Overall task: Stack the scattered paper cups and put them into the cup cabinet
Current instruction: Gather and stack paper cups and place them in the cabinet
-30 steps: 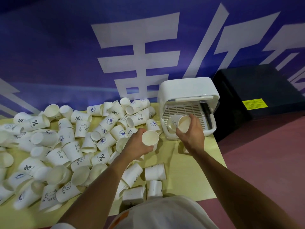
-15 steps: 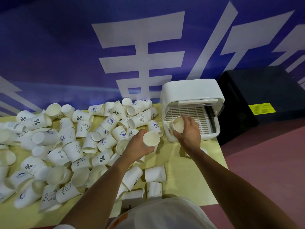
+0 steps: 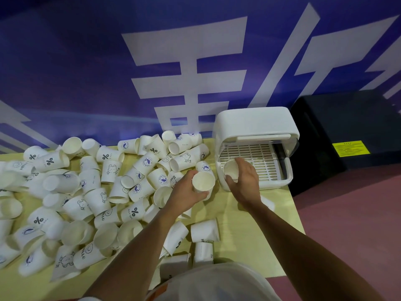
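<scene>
Several white paper cups (image 3: 112,168) lie scattered over the yellow table (image 3: 238,216), most on their sides. My left hand (image 3: 186,192) grips one cup (image 3: 202,183) upright, mouth towards me, just left of the cabinet. The white cup cabinet (image 3: 253,124) stands at the table's back right with its front open and a slatted tray (image 3: 264,157) inside. My right hand (image 3: 245,179) holds another cup (image 3: 230,169) at the tray's front left corner, fingers wrapped around it.
A black box (image 3: 347,131) with a yellow label stands right of the cabinet, off the table. A purple wall with white characters rises behind. Three cups (image 3: 204,231) lie near the table's front edge. Red floor lies to the right.
My right hand has carried its cup down into the cabinet's front left corner. My left hand has kept its cup nearly still beside the cabinet.
</scene>
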A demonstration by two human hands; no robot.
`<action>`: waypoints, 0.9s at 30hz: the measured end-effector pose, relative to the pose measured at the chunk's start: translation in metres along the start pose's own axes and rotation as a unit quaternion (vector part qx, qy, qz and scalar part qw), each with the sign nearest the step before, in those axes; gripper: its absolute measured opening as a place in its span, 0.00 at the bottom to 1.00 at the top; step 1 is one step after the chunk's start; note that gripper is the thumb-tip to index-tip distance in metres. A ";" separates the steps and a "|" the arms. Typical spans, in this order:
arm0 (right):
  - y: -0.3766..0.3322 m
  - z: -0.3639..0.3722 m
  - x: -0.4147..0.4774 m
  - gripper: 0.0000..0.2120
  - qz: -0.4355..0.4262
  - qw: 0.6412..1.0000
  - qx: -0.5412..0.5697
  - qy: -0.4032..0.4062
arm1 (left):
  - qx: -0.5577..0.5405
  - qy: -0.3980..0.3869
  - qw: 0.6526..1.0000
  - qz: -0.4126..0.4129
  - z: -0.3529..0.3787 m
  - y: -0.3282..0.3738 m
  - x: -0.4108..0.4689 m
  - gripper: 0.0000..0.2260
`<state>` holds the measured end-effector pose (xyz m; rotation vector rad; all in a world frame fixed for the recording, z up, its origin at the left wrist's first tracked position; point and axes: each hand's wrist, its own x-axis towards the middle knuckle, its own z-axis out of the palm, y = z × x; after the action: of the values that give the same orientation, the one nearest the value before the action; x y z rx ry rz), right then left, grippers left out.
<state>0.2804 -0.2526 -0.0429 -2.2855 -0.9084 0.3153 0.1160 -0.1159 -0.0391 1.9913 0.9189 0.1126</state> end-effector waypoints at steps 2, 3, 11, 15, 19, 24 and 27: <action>-0.004 -0.003 -0.002 0.23 -0.013 0.999 0.037 0.000 | -0.012 0.009 1.000 0.000 -0.001 0.004 0.002 0.33; -0.007 -0.004 -0.002 0.21 -0.010 0.998 0.054 -0.017 | -0.022 0.015 1.000 -0.007 -0.002 0.006 0.003 0.33; -0.013 0.002 -0.014 0.35 -0.012 0.985 0.106 -0.135 | -0.103 0.028 0.994 -0.032 -0.008 0.021 0.006 0.31; -0.017 0.008 -0.017 0.37 0.007 0.979 0.156 -0.128 | -0.107 0.027 0.994 -0.021 -0.004 0.029 0.005 0.30; -0.014 0.002 -0.023 0.35 0.007 0.984 0.154 -0.085 | -0.113 0.011 0.994 -0.009 -0.001 0.035 -0.001 0.32; -0.006 -0.016 -0.013 0.30 0.055 0.981 0.185 0.004 | -0.123 0.008 0.992 -0.009 -0.006 0.033 -0.003 0.29; -0.002 -0.023 -0.008 0.29 0.078 0.977 0.195 0.048 | -0.121 0.003 0.992 -0.019 -0.007 0.025 -0.006 0.26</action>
<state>0.2837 -0.2683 -0.0240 -1.9902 -0.5603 0.4084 0.1226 -0.1229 -0.0147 1.7497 0.9031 0.1988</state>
